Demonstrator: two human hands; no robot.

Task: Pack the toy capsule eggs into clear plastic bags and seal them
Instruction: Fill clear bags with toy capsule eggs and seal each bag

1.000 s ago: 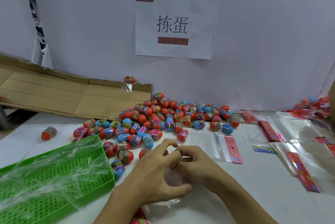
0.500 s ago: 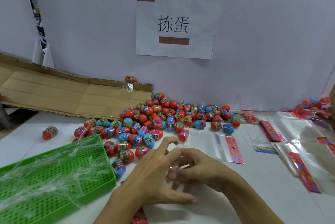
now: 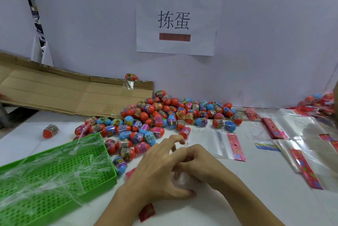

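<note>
A heap of toy capsule eggs, mostly red and blue with printed bands, lies at the back of the white table. In front of it my left hand and my right hand meet over a clear plastic bag on the table. The fingertips of both hands pinch the bag's top edge, where a thin clear sliver sticks up. My left thumb presses down on the bag. The bag's red header shows below my left wrist. What the bag holds is hidden by my hands.
A green perforated tray with several clear film strips sits at the left. Empty bags with pink headers lie to the right, and more are stacked at the far right. Flattened cardboard leans on the wall. One egg lies apart at the left.
Both hands stay together over the bag. My left fingers have spread and lifted slightly, and my left thumb now lies flat on the bag.
</note>
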